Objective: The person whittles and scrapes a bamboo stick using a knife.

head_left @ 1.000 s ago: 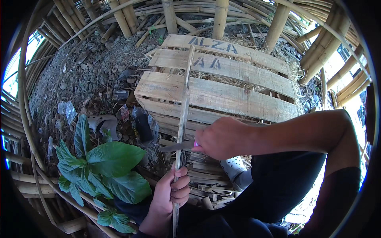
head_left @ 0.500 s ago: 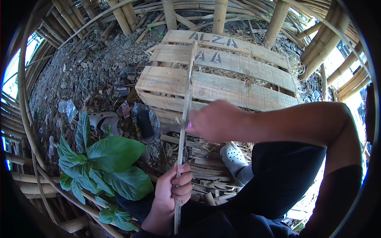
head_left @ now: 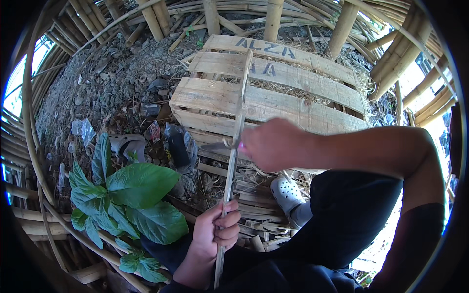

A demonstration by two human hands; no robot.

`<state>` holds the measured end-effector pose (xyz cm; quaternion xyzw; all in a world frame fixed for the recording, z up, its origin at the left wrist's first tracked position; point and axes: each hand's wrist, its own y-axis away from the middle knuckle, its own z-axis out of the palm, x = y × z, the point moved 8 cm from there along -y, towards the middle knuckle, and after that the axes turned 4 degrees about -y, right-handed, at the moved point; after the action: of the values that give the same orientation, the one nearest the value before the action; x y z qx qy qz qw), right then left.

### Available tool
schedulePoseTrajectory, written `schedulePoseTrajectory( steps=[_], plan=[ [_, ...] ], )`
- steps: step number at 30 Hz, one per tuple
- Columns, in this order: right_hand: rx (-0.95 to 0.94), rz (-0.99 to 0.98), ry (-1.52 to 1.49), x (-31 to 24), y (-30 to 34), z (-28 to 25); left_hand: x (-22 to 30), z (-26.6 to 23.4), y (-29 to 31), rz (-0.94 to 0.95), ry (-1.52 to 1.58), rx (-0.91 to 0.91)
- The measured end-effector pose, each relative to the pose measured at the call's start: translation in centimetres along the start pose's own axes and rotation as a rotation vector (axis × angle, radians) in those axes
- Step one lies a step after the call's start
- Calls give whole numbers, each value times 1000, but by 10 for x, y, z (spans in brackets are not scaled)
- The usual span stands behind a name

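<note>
A long, narrow bamboo strip (head_left: 241, 105) runs from my lap up across the wooden crate (head_left: 288, 106). My left hand (head_left: 217, 229) is wrapped round its lower part. Farther up, my right hand (head_left: 276, 146) is closed on the pinkish handle of a knife (head_left: 215, 146). The blade lies crosswise against the strip and sticks out on its left side. A small pale curl of shaving (head_left: 227, 142) shows where blade and strip meet. Most of the handle is hidden in my fist.
A leafy green plant (head_left: 144, 185) stands at the left. Beyond it lie a loose grey clog (head_left: 128, 146) and a dark bottle-like thing in clear plastic (head_left: 180, 146). Split bamboo pieces (head_left: 254, 215) lie by my clog-shod foot (head_left: 288, 193). Bamboo poles (head_left: 272, 19) stand around.
The strip's upper end has swung slightly right. My right hand and the knife have shifted a little right and up, and a shaving now curls at the blade. My left hand keeps its hold.
</note>
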<state>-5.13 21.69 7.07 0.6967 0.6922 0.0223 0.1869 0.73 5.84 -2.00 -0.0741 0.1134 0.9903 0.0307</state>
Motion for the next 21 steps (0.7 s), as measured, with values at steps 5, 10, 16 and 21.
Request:
schedulePoseTrajectory(
  steps=[5, 10, 16, 21],
  plan=[
    [-142, -202, -19, -26, 15, 18, 0, 0, 3, 2, -58, 25],
    [-87, -123, 42, -16, 17, 20, -2, 0, 1, -4, -100, 53],
    [-102, -213, -24, -18, 23, 20, -1, -2, 0, 4, -131, 89],
    [28, 2, 38, 6, 15, 7, -1, -2, -3, -8, -115, 85]
  ],
)
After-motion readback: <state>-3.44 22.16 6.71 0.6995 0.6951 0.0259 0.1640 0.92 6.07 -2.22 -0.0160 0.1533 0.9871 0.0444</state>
